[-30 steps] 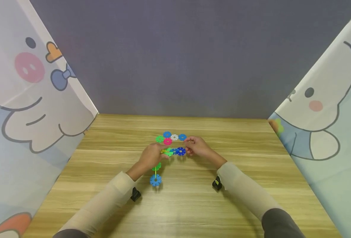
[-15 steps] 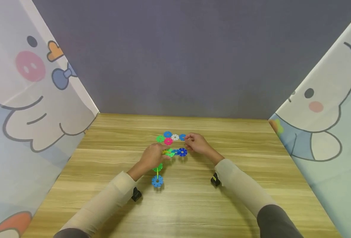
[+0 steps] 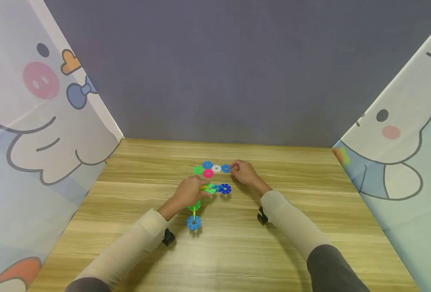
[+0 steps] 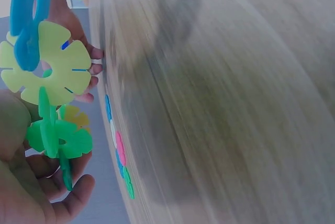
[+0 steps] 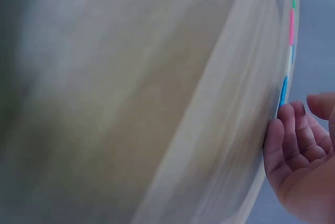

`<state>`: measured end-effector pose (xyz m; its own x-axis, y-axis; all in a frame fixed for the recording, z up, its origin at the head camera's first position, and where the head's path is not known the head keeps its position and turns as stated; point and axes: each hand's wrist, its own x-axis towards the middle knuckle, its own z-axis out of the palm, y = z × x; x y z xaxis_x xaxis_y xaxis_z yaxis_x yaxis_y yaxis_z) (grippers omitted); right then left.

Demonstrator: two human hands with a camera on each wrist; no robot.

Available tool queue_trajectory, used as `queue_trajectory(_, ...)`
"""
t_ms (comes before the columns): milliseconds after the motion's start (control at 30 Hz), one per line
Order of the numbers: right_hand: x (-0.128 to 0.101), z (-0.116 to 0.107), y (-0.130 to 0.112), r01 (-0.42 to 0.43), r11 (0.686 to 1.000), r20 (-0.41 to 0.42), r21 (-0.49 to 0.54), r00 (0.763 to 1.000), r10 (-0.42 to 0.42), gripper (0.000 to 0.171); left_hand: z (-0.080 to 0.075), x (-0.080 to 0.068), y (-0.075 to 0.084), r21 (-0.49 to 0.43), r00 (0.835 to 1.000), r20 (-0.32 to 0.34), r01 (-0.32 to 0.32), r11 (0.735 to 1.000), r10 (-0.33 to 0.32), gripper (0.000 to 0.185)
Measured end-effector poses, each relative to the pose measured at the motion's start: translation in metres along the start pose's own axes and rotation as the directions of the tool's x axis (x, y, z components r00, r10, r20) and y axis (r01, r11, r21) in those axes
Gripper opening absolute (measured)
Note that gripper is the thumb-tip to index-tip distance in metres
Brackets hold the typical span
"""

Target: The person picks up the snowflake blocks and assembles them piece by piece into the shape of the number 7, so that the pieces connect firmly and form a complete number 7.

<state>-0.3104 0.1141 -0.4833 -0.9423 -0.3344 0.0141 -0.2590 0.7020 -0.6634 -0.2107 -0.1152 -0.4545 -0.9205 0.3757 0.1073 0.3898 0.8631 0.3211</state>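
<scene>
Grey fills the wall [image 3: 215,73] ahead of me, and pale panels with cartoon creatures flank it, the left panel [image 3: 65,134] and the right panel [image 3: 401,162] both slanting outward toward the person. Between them lies the wood-grained table [image 3: 274,259], its streaks running left to right. Two sleeves [image 3: 124,247], pale with darker stretches higher up, reach over it.

The chain [image 3: 194,207] of notched discs is held off the table, near its middle. It's bent: one leg points back toward the person, ending in a blue disc [image 3: 193,222]; the other points right, ending in a dark blue disc [image 3: 225,189]. The left hand [image 3: 189,190] grips it and hides the corner, so I cannot tell which leg is longer.

The right hand [image 3: 245,172] is loosely curled, thumb apart from the fingers, fingertips at the edge of another blue disc [image 3: 225,168]. Beside that, white [image 3: 216,168], pink [image 3: 208,173], blue [image 3: 207,165] and green [image 3: 198,170] discs lie flat.
</scene>
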Motion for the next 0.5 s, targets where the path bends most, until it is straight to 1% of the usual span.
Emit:
queue_trajectory(167,0.008,0.004,0.003,0.030,0.996,-0.011,-0.085,0.999,-0.031,0.028,0.001,0.001,-0.001,0.014,1.000,0.002,-0.008,1.000,0.008,0.048)
queue_trajectory(367,0.015,0.007,0.003,0.006,0.993,-0.010,-0.118,1.000,-0.007,0.034,-0.001,0.001,0.000,0.000,1.000,0.005,-0.019,1.000,0.019,0.048)
queue_trajectory(500,0.018,0.008,0.003,-0.007,0.988,-0.008,-0.151,1.000,0.006,0.037,-0.002,0.001,-0.001,0.000,1.000,0.013,-0.013,1.000,0.013,0.048)
